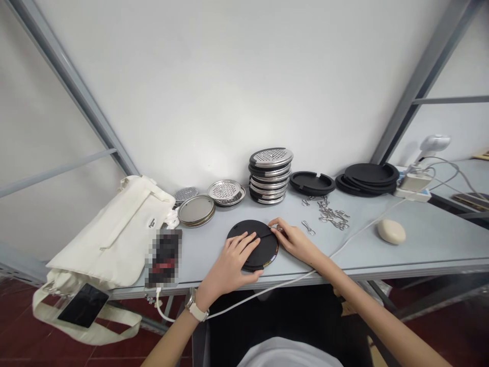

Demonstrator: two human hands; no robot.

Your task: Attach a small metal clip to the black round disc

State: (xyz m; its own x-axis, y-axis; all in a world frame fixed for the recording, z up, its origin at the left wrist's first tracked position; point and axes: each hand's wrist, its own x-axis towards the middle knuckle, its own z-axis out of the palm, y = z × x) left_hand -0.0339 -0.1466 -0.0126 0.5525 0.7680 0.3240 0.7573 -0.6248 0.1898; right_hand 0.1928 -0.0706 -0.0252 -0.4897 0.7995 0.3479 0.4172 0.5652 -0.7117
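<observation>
A pale grey worktop (420, 244) ran along a bare white wall (229, 76), framed by slanting grey metal struts (416, 81). At nine o'clock from the hands a cream tote bag (114, 229) slumped over the edge. At twelve o'clock stood a stack of perforated steel discs (270, 176); black rings (369, 177) lay at two o'clock, loose metal clips (332, 214) nearer in. A white cable (359, 232) crossed the front edge. At centre lay the black round disc (250, 243) — left hand (229, 265) spread flat on it, right hand (292, 239) pinching a small clip (278, 229) at its rim.
</observation>
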